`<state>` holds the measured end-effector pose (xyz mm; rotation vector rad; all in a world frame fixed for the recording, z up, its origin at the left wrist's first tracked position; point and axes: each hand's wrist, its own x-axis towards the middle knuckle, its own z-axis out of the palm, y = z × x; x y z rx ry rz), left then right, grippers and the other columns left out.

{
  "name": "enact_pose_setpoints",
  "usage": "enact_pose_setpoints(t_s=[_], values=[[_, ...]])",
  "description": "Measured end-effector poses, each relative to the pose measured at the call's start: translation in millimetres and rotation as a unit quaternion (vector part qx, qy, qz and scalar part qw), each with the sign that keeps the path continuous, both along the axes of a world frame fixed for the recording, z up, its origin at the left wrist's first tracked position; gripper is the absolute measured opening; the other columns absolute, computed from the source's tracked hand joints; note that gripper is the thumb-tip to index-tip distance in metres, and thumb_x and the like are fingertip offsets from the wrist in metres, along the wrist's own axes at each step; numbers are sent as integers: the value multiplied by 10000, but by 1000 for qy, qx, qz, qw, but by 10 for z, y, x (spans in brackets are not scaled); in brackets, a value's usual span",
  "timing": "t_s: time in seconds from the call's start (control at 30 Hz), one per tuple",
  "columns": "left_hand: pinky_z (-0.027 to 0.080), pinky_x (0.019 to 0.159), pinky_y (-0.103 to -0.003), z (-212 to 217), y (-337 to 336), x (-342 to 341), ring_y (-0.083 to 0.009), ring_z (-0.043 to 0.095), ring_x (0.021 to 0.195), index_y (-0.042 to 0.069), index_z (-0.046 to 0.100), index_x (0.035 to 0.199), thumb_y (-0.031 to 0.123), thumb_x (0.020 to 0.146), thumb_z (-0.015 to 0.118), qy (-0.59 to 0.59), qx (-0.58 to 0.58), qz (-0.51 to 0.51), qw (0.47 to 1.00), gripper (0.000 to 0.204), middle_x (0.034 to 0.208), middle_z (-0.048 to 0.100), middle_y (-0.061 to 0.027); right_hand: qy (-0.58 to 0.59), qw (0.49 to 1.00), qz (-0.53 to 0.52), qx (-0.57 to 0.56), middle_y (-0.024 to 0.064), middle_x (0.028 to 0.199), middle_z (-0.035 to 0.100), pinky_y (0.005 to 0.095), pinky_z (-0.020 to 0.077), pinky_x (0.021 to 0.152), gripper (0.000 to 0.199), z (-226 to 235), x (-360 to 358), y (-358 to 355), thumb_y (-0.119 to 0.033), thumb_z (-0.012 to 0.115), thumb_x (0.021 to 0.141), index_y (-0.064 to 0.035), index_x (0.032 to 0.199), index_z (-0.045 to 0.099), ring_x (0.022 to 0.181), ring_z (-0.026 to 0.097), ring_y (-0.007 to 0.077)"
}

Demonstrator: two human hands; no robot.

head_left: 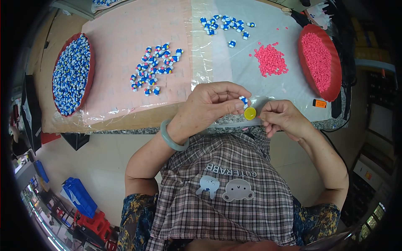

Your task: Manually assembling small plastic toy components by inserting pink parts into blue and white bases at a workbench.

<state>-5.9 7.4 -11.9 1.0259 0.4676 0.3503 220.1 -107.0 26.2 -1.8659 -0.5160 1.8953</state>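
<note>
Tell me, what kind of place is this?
Probably a small workshop for handwork: a covered table bears one red bowl of blue-and-white pieces and another red bowl of pink bits, and the left hand pinches one small piece.

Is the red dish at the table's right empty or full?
The scalloped red dish is not empty: small pink pieces cover most of its inside, leaving bare wall along its right side. Their depth cannot be told.

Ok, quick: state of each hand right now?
Left hand: closed, holding a small blue-and-white piece.
Right hand: pinched closed near the round yellow item; whether it holds anything is unclear.
</note>
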Motion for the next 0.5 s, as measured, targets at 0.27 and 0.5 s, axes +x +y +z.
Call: enact_pose_setpoints(t_s=[0.27,0.5], values=[[575,849,-256,-31,-128,52,-133,688,930,-43,654,1177,0,944,623,-15,-30,42,999,239,1065,712,-114,40,979,-59,190,33,713,627,241,554,529,87,199,-163,-14,-90,648,929,-16,895,619,573,618,90],[556,901,-261,-21,-201,119,-143,665,991,-49,648,1159,-36,926,634,1,0,42,999,234,1120,669,-109,52,963,-105,244,41,726,636,233,538,525,83,35,-277,-20,-84,643,934,-12,901,618,575,616,91]])
